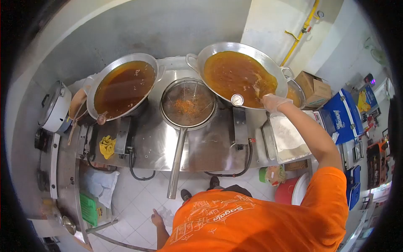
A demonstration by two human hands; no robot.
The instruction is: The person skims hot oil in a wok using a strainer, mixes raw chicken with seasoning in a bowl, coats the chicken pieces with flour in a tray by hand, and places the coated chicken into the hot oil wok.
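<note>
My right hand [277, 103], in a clear plastic glove, is over the right rim of the large right wok [243, 47]. Its fingers are closed, and what they hold, if anything, is hidden. Bubbles and small pieces show in the brown oil [239, 75] beside it. A round thermometer [237, 100] sits at the wok's front rim. My left hand [157, 219] hangs low at my side, away from the counter, with a finger stretched out. Near it is some crumpled clear plastic [167, 216].
Between the woks, a long-handled strainer [184, 106] holds brown crumbs. The left wok [121, 60] also contains oil. A yellow cloth [107, 147] lies on the steel counter [159, 147]. At right are a lined tray [289, 136], cardboard box [312, 88] and blue cooler [343, 112].
</note>
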